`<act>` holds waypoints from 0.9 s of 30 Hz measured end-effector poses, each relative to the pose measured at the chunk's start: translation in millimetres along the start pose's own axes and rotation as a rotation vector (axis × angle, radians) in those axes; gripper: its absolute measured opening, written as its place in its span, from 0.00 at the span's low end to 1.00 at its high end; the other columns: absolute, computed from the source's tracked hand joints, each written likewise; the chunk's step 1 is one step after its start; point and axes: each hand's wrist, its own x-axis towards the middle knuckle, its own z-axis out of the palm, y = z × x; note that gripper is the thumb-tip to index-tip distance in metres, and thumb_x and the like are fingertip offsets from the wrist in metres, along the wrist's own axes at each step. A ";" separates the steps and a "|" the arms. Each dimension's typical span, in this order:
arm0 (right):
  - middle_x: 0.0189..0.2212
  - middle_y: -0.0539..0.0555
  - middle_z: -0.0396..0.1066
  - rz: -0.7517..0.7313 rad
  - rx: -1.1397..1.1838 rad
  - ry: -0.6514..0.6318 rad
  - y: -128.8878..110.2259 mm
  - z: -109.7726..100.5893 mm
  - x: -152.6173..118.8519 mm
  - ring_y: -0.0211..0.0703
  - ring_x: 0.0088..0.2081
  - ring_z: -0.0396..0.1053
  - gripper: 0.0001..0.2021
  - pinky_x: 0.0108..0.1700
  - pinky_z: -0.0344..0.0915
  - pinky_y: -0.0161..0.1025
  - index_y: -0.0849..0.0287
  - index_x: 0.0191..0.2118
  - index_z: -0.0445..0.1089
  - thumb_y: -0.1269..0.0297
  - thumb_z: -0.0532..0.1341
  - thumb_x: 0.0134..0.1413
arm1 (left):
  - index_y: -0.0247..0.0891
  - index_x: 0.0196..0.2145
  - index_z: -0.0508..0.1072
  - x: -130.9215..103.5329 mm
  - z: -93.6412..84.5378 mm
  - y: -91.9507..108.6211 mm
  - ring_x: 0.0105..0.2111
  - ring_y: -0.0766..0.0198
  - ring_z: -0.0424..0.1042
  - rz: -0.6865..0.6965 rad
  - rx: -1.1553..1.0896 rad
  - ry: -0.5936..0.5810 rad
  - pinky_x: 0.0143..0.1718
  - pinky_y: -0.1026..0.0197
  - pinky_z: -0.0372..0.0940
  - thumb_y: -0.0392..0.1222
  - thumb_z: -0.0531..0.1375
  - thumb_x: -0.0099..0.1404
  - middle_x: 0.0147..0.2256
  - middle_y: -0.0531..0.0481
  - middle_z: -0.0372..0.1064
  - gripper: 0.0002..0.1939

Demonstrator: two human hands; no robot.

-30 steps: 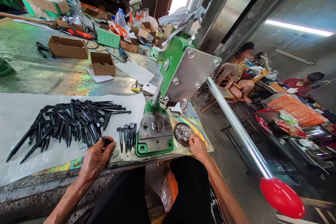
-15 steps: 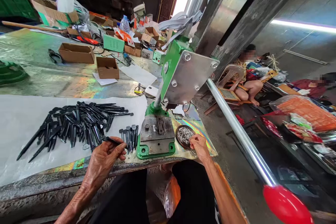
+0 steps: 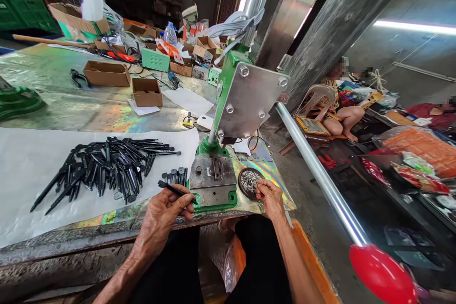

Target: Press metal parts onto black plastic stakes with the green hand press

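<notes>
My left hand (image 3: 162, 216) is closed around a slim black plastic stake (image 3: 171, 187) with a flat head, held just left of the press's green base (image 3: 228, 203). My right hand (image 3: 272, 201) pinches its thumb and fingers together at the right rim of a round dark dish (image 3: 242, 192). Small silvery metal pins (image 3: 250, 180) fill the dish; whatever is between those fingertips is too small to make out. A short row of similar black stakes (image 3: 181, 174) lies behind my left hand, and a big pile of them (image 3: 117, 166) covers the white sheet.
The hand press (image 3: 245, 99) stands in front of me, its long lever (image 3: 320, 171) slanting down right to a red knob (image 3: 383, 273). Small cardboard boxes (image 3: 147, 92) sit farther back on the table. Seated people are at the right, beyond the lever.
My left hand has moved right with the black stake, from beside the pile to the press base. My right hand stays at the dish, fingers still pinched.
</notes>
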 end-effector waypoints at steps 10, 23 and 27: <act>0.21 0.52 0.66 0.096 0.154 -0.166 -31.6 40.4 -75.6 0.32 0.22 0.58 0.14 0.19 0.53 0.28 0.63 0.28 0.75 0.63 0.72 0.29 | 0.32 0.29 0.69 -15.6 37.6 -5.9 0.19 0.70 0.68 -0.127 -0.293 -0.114 0.19 0.68 0.67 0.48 0.72 0.43 0.24 0.51 0.71 0.22; 0.23 0.47 0.62 -0.052 0.046 -0.467 -52.2 75.1 -151.7 0.29 0.19 0.55 0.08 0.20 0.50 0.29 0.59 0.37 0.69 0.63 0.64 0.52 | 0.31 0.27 0.69 -28.1 37.4 -10.6 0.18 0.70 0.67 -0.233 -0.543 -0.251 0.19 0.71 0.63 0.47 0.74 0.43 0.19 0.52 0.69 0.22; 0.24 0.47 0.62 -0.074 0.035 -0.488 -54.7 74.0 -153.1 0.29 0.19 0.55 0.07 0.19 0.50 0.30 0.59 0.37 0.68 0.63 0.63 0.53 | 0.32 0.27 0.69 -29.0 37.1 -11.9 0.18 0.70 0.68 -0.232 -0.550 -0.264 0.19 0.71 0.63 0.47 0.74 0.43 0.20 0.51 0.70 0.22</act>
